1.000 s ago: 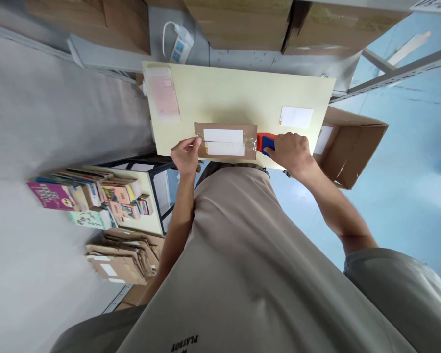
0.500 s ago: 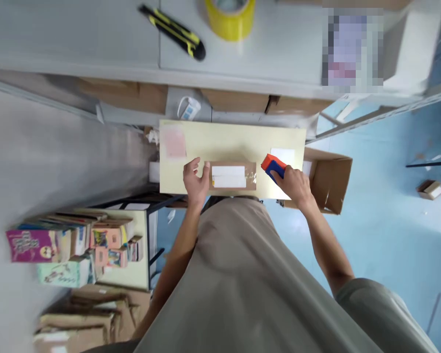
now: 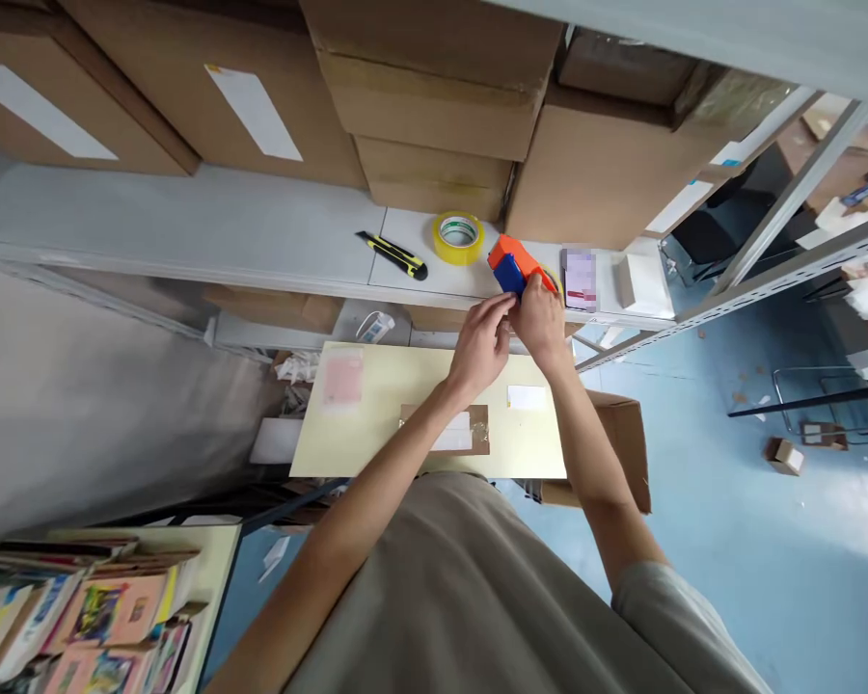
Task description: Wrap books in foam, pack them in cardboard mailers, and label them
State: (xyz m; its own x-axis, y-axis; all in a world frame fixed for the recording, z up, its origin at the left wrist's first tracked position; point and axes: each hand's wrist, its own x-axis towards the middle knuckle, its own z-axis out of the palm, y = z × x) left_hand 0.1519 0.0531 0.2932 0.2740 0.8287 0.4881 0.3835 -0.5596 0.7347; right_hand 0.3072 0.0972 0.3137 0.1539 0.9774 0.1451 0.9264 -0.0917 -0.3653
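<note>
An orange and blue tape dispenser [image 3: 522, 258] is held up at the front of the grey shelf, with my right hand [image 3: 542, 323] wrapped round it. Part of a yellow roll shows behind the dispenser. My left hand [image 3: 481, 347] meets it at the lower blue side, fingers bent and closed; what they pinch, if anything, is too small to make out. Below my forearms, a small cardboard box [image 3: 481, 416] with a white label lies on the cream table [image 3: 376, 424], partly covered by my left arm.
On the shelf [image 3: 260, 231] lie a black and yellow box cutter [image 3: 393, 255], a yellow tape roll [image 3: 458, 238] and a phone [image 3: 579, 280]. Large cardboard boxes [image 3: 434, 106] stand behind. An open carton [image 3: 626, 443] is right of the table; books [image 3: 101, 617] are stacked lower left.
My right hand has raised the dispenser from above the table to the shelf edge. My left hand has left the small box and joined it. The view has tilted up.
</note>
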